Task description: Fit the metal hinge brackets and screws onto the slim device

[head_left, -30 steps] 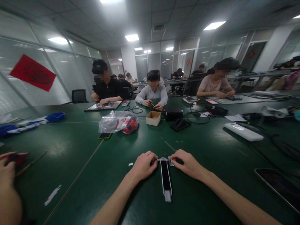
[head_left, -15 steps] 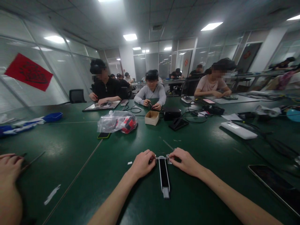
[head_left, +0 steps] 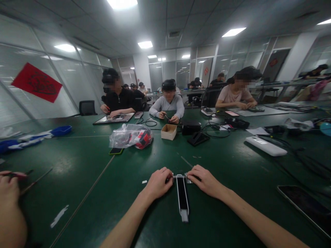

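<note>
A long, narrow device [head_left: 182, 194] with a white rim, a black middle and a pale grey near end lies on the green table between my hands. I cannot tell its exact kind. At its far left corner, my left hand [head_left: 160, 183] is closed in a pinch; what sits between the fingertips is mostly hidden. My right hand [head_left: 203, 179] pinches at the far right corner, where a small shiny metal piece [head_left: 189, 181] shows under the fingertips. Both wrists rest low over the tabletop.
A large phone [head_left: 302, 206] lies at the right, with a white power strip-like box [head_left: 266, 146] and cables beyond. Ahead stand a small open box [head_left: 169, 134] and a plastic bag [head_left: 122, 137]. Another person's hand [head_left: 9, 186] is at far left; several people sit opposite.
The view has shifted slightly, so everything appears a little lower and further right. Both hands keep their pinch at the device's far end, with only slight finger movement.
</note>
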### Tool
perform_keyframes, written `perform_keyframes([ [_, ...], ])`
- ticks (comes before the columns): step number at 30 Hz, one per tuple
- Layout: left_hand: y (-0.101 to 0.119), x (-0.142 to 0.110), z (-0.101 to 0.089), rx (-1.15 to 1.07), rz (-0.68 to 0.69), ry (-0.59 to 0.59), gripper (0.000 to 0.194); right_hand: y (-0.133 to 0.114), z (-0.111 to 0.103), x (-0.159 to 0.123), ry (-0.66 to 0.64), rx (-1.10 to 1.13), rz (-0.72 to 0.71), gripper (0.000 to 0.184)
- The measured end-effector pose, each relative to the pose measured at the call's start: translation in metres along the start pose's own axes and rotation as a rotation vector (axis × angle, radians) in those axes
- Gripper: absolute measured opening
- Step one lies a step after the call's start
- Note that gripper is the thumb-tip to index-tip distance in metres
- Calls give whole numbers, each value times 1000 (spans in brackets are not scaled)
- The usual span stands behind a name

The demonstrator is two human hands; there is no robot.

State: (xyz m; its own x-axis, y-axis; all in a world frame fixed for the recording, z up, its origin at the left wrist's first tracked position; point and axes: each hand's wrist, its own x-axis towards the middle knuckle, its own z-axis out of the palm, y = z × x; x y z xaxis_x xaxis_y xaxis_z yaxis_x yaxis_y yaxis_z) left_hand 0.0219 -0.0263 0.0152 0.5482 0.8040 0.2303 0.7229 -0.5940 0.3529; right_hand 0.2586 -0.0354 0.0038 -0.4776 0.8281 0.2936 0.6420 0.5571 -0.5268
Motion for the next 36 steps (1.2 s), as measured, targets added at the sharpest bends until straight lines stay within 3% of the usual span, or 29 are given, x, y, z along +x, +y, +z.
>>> perform_keyframes([
  [5,1,1,0,-6,2,4,10,-5,-3,1,2,39,54,21],
  [15,0,1,0,-13,-2,9,9,-4,-4,0,15,-1,-17,12],
  [36,0,1,0,1,4,2,11,-8,-6,0,19,12,16,18],
])
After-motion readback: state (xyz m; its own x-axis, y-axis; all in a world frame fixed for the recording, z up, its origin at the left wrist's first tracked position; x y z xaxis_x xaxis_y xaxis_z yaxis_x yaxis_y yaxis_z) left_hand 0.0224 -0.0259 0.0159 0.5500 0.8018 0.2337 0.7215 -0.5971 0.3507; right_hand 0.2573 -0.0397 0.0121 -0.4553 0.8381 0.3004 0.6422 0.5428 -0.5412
